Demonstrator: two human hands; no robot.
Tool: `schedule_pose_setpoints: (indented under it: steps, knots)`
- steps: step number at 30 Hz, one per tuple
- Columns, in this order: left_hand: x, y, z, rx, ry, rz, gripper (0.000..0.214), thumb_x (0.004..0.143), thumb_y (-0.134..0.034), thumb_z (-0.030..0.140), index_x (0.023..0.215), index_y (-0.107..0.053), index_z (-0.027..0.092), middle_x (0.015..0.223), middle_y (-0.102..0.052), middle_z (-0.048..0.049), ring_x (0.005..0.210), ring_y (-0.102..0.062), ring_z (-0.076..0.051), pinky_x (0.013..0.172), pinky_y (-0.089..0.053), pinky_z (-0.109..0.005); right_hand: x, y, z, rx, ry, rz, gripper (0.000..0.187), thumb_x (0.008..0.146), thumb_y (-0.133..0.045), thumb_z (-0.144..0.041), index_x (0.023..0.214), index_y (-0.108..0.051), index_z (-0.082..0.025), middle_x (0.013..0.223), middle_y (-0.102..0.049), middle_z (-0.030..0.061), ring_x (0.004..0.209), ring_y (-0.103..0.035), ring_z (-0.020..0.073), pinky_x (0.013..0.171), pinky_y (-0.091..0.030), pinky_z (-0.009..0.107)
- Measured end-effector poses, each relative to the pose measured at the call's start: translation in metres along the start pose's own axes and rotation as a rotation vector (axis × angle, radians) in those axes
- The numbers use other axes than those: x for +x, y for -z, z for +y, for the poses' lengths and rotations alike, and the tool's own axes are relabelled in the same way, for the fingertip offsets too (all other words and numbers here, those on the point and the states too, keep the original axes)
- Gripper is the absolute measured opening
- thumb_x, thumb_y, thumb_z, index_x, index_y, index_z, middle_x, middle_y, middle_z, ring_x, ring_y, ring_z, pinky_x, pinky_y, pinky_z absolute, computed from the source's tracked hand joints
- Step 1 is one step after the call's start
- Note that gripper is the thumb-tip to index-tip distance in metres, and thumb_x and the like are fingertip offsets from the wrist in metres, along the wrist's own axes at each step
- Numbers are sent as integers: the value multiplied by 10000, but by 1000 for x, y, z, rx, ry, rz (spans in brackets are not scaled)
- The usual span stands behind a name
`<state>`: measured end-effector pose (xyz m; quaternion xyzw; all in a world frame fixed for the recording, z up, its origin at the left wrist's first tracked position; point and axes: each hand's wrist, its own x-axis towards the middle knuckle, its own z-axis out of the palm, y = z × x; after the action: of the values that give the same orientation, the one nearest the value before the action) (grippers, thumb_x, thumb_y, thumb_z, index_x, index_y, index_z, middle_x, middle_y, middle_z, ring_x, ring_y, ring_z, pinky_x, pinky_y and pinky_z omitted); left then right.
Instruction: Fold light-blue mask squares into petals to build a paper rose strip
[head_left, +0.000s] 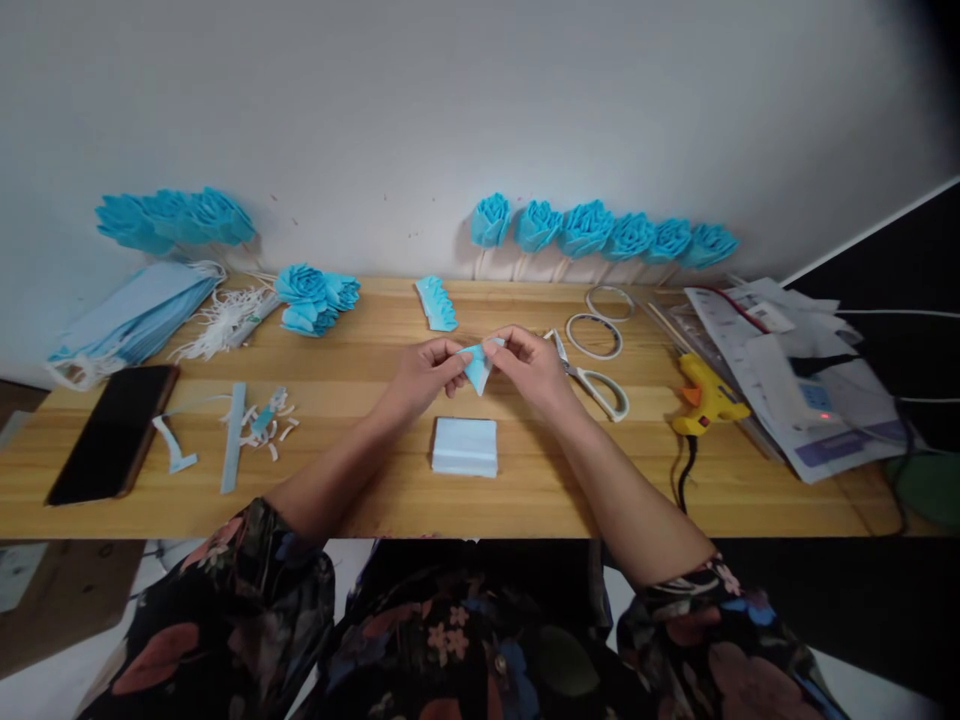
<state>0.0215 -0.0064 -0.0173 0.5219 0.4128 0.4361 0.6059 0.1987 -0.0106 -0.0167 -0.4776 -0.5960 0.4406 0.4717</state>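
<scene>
Between my two hands is a small light-blue piece of folded fabric (478, 369), its lower end coming to a point. My left hand (431, 376) pinches its left edge with thumb and fingers. On the other side, my right hand (531, 368) grips the right edge the same way. Just below, a neat stack of pale blue rectangular pieces (465, 446) lies on the wooden table (345, 390). Beyond my hands rests a group of folded blue petals (437, 304). Scissors with white handles (600, 390) lie right of my right hand.
Blue fabric roses on sticks (587, 230) lean against the wall. At left are face masks (139, 315), a phone (114, 434) and cut scraps (274, 420). Tape rolls (595, 336), a yellow glue gun (709, 395) with its cord, and a power strip (795, 385) occupy the right.
</scene>
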Motion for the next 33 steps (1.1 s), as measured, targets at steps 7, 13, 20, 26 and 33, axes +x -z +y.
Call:
schedule_pose_setpoints:
  steps: [7,13,20,26,33]
  knots:
    - [0,-1,0,14,-17,18,257,772,-774,342,700,-627,143,557,-619,16,450,-514,-64,464,-425,-191,1,-2,-3,167,-105,111,379,768,-696,-582,736,-651,-207,683,-593,-6,654,-536,135,638,-470,268]
    - [0,0,0,-1,-53,66,277,771,-770,363,690,-625,142,561,-610,16,458,-513,-64,460,-419,-190,1,-1,1,258,-198,-77,475,781,-674,-662,727,-639,-191,698,-619,12,659,-569,145,621,-474,276]
    - [-1,0,0,11,-34,59,316,790,-750,421,692,-638,142,577,-616,5,475,-524,-70,474,-436,-196,0,-4,7,103,-119,-80,379,760,-738,-541,709,-621,-184,624,-532,-42,594,-459,107,612,-395,264]
    - [1,1,1,-10,-3,87,397,773,-739,509,648,-632,148,588,-617,-14,490,-530,-82,446,-425,-201,0,-3,1,95,-124,-43,316,737,-730,-479,687,-615,-190,612,-513,-43,602,-453,113,603,-382,262]
    - [0,1,1,33,-13,101,353,786,-744,460,651,-640,151,585,-618,-6,480,-510,-71,454,-409,-189,0,-3,1,94,-120,-60,298,746,-715,-470,718,-630,-186,627,-532,-38,609,-459,113,613,-394,263]
